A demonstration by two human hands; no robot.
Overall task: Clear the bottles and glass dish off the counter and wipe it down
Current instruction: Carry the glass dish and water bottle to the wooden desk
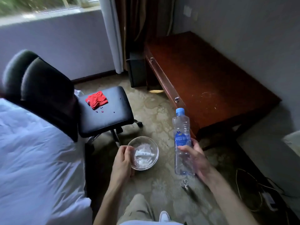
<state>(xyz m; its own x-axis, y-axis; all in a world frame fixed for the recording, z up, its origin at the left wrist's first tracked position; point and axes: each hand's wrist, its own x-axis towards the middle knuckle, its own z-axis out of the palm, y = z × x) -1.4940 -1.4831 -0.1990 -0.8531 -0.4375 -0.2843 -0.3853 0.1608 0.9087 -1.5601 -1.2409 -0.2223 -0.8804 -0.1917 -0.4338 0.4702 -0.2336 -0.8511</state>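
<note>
Head view: the left hand [122,161] pinches the rim of the dish [144,152], kept level so the small tube and scraps inside stay put. The right hand [195,157] wraps the bottle [182,140] upright — both carried clear of the desk [211,75] beyond, which looks bare and ready for wiping.

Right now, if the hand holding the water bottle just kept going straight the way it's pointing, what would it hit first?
Probably the near corner of the wooden desk. The right hand grips the water bottle upright, fingers aimed forward and left; the desk's front edge lies just beyond. Depth is hard to judge, so it might pass over carpet first.
</note>
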